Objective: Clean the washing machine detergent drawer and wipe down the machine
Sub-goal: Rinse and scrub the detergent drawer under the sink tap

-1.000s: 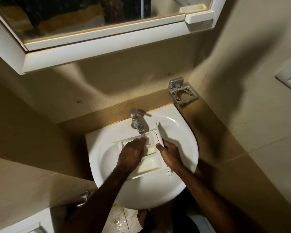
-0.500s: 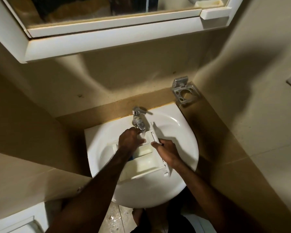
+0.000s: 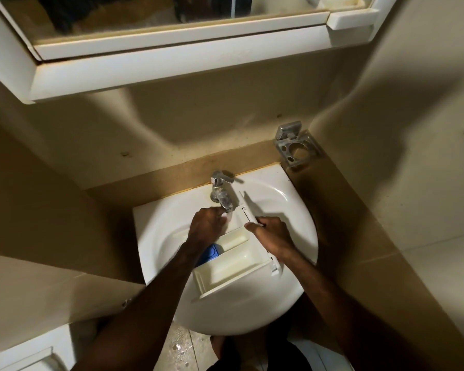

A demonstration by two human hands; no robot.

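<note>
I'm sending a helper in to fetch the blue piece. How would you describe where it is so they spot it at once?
Look into the white sink under the mirror cabinet, where the cream detergent drawer lies below the tap. The blue piece sits in the drawer's left side, partly hidden under the left hand and wrist. It is the only blue thing there.

The basin (image 3: 292, 210) is glossy white ceramic, smooth. In it lies the detergent drawer (image 3: 233, 266), matt cream plastic with yellowed staining, and a blue plastic insert (image 3: 212, 251). The tap (image 3: 221, 192) at the basin's back edge is polished metal, as is the wall holder (image 3: 296, 149). The walls (image 3: 386, 183) are smooth beige tile.
</note>
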